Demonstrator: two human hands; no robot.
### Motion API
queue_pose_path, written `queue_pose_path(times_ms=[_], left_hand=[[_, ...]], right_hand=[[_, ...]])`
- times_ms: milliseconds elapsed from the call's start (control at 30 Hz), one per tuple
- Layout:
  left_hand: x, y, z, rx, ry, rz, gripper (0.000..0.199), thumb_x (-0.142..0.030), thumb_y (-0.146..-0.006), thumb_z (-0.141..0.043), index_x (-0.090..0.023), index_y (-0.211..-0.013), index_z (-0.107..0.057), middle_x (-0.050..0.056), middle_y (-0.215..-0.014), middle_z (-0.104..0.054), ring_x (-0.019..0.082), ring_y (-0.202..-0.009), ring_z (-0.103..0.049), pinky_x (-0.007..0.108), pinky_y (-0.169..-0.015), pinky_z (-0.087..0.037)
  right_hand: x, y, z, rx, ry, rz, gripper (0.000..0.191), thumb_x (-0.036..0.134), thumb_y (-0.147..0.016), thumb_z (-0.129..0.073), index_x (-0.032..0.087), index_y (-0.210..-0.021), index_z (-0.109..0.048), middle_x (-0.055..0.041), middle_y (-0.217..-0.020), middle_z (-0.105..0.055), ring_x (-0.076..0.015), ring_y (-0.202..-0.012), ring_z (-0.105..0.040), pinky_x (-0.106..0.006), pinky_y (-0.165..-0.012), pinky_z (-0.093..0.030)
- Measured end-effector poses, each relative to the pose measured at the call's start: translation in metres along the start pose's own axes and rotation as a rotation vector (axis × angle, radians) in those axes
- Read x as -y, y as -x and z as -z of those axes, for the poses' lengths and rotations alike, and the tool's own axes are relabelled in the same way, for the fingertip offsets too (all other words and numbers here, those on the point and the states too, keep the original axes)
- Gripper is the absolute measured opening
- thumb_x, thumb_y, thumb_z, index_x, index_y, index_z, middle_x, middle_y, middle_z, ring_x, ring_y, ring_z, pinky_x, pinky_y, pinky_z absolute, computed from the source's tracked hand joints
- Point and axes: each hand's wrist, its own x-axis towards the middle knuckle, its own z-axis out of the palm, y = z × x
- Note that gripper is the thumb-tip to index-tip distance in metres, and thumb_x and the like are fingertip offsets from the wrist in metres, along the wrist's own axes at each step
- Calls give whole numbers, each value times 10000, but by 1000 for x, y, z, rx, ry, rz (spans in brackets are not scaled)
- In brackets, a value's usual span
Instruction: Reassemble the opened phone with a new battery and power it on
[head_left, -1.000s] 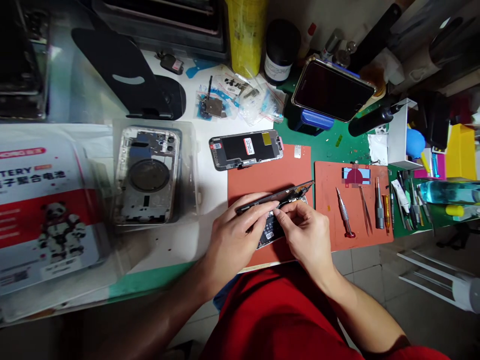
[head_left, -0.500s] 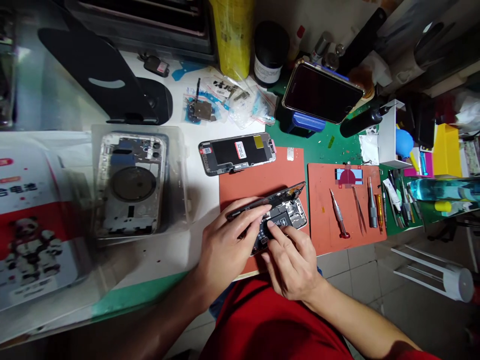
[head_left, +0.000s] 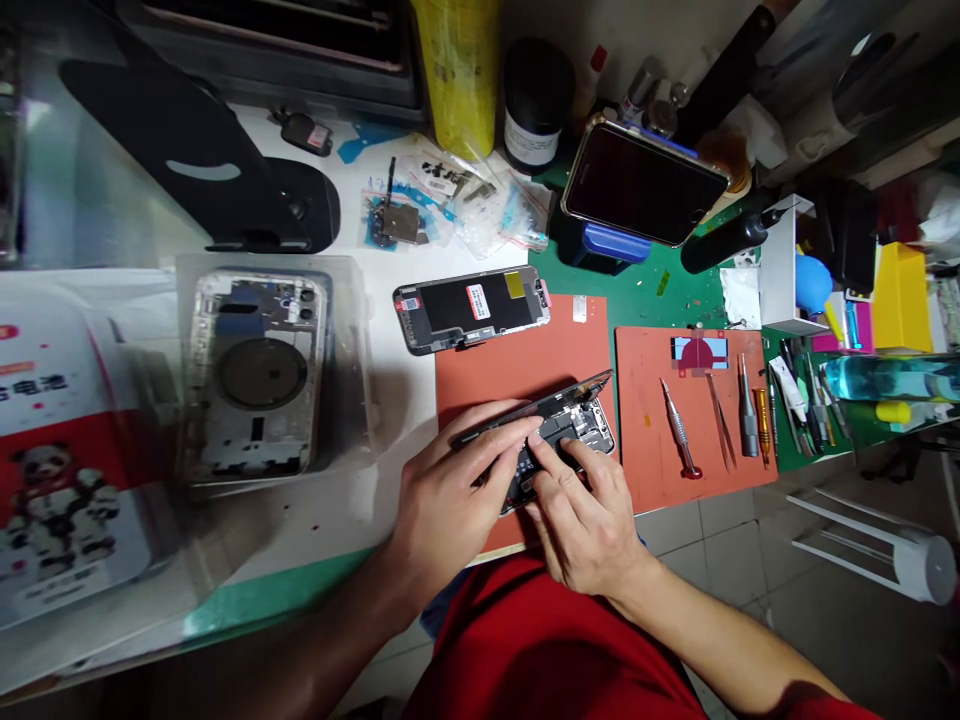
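An opened phone (head_left: 596,428) lies on the orange mat (head_left: 525,345), its inner parts showing. Its screen part (head_left: 555,398) is tilted up along the far side. My left hand (head_left: 454,485) is closed round the left end of the screen part, thumb and fingers near the phone's inside. The fingers of my right hand (head_left: 581,510) reach into the phone body, the index fingertip close to my left fingers and another fingertip on the dark battery area. Whether anything small is between the right fingers is hidden.
Beyond the phone lies a loose screen assembly (head_left: 472,308). A phone back housing (head_left: 259,375) sits in a clear tray at left. To the right, a screwdriver (head_left: 679,430) and tweezers (head_left: 721,420) rest on a second mat. A phone (head_left: 645,185) stands behind.
My right index finger has moved up and left toward my left fingertips, and another right fingertip now touches the battery area. The raised screen part sits slightly lower.
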Motion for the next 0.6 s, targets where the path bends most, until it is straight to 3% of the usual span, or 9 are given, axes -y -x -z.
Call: queue_pose_path(times_ms=[600], left_hand=[[-2,0,-1,12,5,-20,326,2,-973,-673,-222,-1189,-772,44,-1260,-791,150,-1149,-762,256,-1072,-574]], right_hand=[[3,-19,7,42,64,88,298,206,-1031,-564,53,-1242,-709,-193,-1300,-780,-286,-1011,-652,-425,-879,-478]])
